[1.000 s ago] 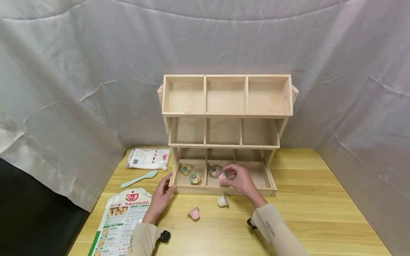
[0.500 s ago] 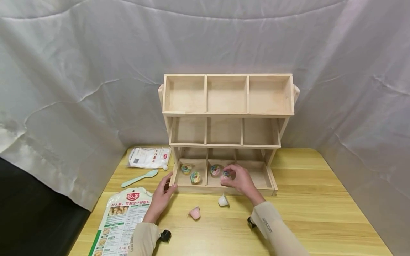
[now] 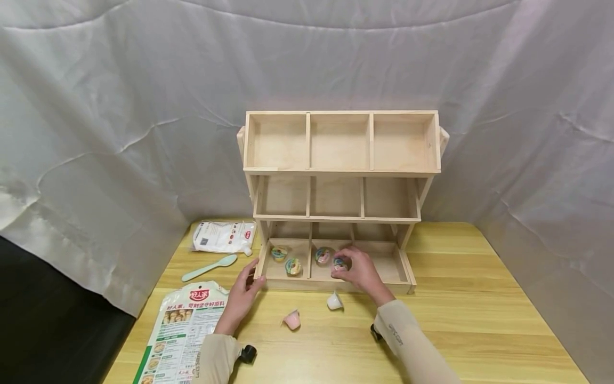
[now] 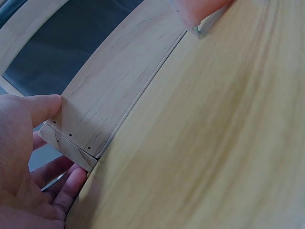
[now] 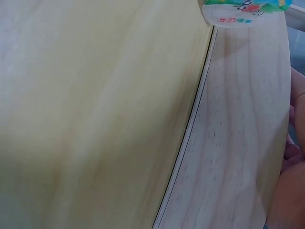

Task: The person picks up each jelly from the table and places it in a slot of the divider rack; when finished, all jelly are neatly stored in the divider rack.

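At the front-left corner of a three-tier wooden shelf, my left hand grips the bottom tray. Its thumb lies on the front board, and the fingers wrap the side. My right hand reaches into the tray's middle compartment and pinches a small jelly cup, lid upward. Left of it sits another jelly cup. Two yellowish cups, one at the back and one nearer the front, occupy the left compartment. A white cup and a pink cup lie tipped on the table.
Left of the shelf are a white spouted pouch, a pale green spoon and a large printed packet partly under the left sleeve. Grey cloth hangs around the wooden table.
The cup in my right hand has turned so its lid shows more from above, shifting slightly right inside the middle compartment. My left hand keeps its hold on the tray corner.
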A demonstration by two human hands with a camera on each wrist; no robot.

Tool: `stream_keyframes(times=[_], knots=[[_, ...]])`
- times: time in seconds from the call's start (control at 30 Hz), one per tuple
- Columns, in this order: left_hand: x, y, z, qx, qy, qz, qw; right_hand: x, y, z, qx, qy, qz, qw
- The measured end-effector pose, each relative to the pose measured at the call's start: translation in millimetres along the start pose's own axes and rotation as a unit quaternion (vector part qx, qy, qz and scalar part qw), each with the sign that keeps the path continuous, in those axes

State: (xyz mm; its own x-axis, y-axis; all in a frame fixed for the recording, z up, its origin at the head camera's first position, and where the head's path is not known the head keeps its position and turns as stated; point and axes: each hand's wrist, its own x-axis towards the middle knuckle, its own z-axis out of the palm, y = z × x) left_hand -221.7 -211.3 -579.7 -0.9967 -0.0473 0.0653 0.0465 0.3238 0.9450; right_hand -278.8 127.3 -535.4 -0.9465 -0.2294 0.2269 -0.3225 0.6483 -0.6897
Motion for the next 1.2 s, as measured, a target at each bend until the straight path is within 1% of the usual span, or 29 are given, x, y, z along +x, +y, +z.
stream_keyframes(times=[0.37, 0.5, 0.73, 0.97, 1.07, 1.1, 1.13, 1.2], knots=[[1.5, -0.1, -1.6, 0.001, 0.003, 0.008, 1.0, 7.1, 3.7, 4.4, -0.017, -0.001, -0.013, 0.9998], [1.5, 0.5, -2.0, 0.003, 0.006, 0.012, 0.9999, 8.2, 4.1, 4.8, -0.013, -0.002, -0.008, 0.9999], [0.6, -1.9, -1.0, 0.0, -0.001, 0.0, 1.0, 5.6, 4.5, 5.2, -0.01, -0.007, 0.005, 0.9999], [1.6, -2.2, -1.9, 0.004, 0.002, 0.004, 1.0, 7.4, 3.3, 5.2, -0.01, -0.011, -0.001, 0.9999], [1.6, -2.0, -2.1, 0.003, 0.0, 0.007, 1.0, 7.7, 4.1, 5.1, -0.011, -0.014, 0.003, 0.9998], [1.1, -2.2, -2.1, 0.002, 0.0, 0.011, 0.9999, 7.3, 4.6, 5.1, -0.011, -0.015, 0.005, 0.9998], [-0.9, 2.2, -2.2, 0.001, 0.0, 0.01, 1.0, 6.8, 5.0, 5.0, -0.012, -0.016, 0.006, 0.9998], [-2.1, 1.5, -1.6, 0.0, -0.001, 0.013, 0.9999, 5.3, 6.0, 5.4, -0.01, -0.016, 0.007, 0.9998]])
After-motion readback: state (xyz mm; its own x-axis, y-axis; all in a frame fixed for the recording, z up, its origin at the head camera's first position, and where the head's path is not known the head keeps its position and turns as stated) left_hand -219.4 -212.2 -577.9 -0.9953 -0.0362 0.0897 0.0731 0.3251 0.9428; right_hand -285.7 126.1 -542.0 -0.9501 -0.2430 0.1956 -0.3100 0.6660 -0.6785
